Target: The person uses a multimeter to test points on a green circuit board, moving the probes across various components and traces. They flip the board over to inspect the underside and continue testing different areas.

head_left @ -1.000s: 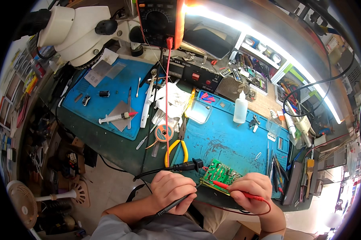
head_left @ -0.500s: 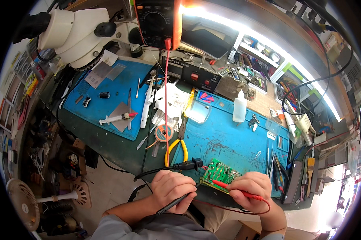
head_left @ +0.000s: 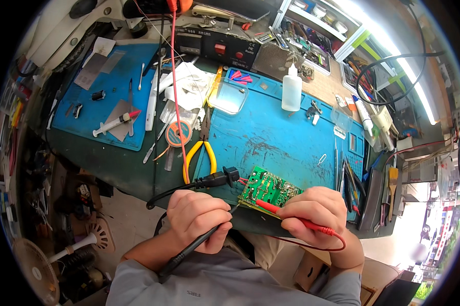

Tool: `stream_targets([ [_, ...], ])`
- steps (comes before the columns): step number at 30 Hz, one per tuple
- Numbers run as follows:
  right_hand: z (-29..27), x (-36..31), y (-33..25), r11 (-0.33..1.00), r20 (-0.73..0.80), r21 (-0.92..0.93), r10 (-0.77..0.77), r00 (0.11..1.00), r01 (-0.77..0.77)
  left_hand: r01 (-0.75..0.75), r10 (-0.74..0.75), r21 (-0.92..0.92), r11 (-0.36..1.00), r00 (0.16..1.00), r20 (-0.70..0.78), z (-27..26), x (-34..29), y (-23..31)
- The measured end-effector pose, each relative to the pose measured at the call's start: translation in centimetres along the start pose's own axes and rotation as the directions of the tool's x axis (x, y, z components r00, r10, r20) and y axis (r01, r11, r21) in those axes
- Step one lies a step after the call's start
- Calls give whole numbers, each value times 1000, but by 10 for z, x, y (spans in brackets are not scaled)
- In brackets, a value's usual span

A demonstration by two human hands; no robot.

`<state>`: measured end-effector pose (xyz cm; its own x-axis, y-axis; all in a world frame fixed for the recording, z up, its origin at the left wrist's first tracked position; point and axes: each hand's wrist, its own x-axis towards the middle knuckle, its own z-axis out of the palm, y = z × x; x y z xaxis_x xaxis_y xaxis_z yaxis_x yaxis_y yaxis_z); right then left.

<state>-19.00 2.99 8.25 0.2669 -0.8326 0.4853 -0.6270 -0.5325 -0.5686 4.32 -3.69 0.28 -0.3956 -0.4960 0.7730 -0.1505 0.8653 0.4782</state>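
Observation:
A green circuit board lies solder side up at the near edge of the blue mat. My left hand is closed around a black test probe, its thin tip at the board's near left corner. In my right hand is a red test probe, whose tip points left over the board's near edge. I cannot tell whether either tip touches metal. Just left of the board is a black power plug on a thick cable, with thin red wires running between plug and board.
Yellow-handled pliers and a solder wick spool lie left of the board. Farther back stand a clear tray and a white squeeze bottle. Tweezers and a brush are at the right. A red lead hangs across the bench.
The view has tilted downward and shifted, so the bench appears higher and farther left. Both hands keep hold of their probes near the board's front edge; the black probe's handle now slants more steeply.

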Motion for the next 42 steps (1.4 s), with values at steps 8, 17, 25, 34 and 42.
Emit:
stream_targets([
  [8, -1, -1, 1, 1000, 1, -18, -12, 1000, 12, 16, -16, -1, 1000, 1000, 15, -2, -2, 0],
  [17, -15, -18, -2, 997, -198, -32, 63, 978, -71, 0, -1, -71, 997, 1000, -15, -5, -12, -4],
  [25, -17, -21, -2, 994, -264, -26, 94, 960, -104, -29, 22, -96, 995, 997, -72, -2, -16, -6],
  [34, -16, -21, 0, 992, -260, -84, 66, 963, -91, -113, 109, -59, 992, 992, -70, 1, -14, -8],
  [42, -13, -19, 3, 996, -276, -75, 33, 961, -56, -131, 126, -58, 990, 989, -78, 1, -14, -9],
])
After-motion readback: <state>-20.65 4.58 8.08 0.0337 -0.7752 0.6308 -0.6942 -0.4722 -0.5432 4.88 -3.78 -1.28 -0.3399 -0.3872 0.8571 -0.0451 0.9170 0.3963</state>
